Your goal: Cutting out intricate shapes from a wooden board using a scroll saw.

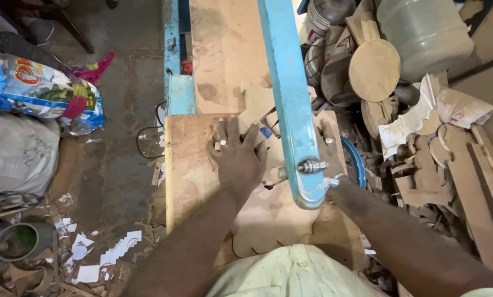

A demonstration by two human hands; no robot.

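My left hand [238, 154] lies flat, fingers spread, on a thin plywood piece [268, 212] with a scalloped cut edge. The piece rests on the wooden table [176, 165] of a scroll saw. A ring shows on one finger. My right hand [329, 144] presses on the same piece, mostly hidden behind the saw's blue arm [290, 104], which runs over the table towards me. A ring shows on it too. The blade clamp [311, 166] sits at the arm's near end, between my hands.
Round and odd-shaped plywood offcuts [374, 70] pile up at the right with a large plastic jug [425, 33] and buckets. Sacks [37, 91] and paper scraps [100, 256] lie on the concrete floor at the left. A blue metal frame [179, 93] stands behind the table.
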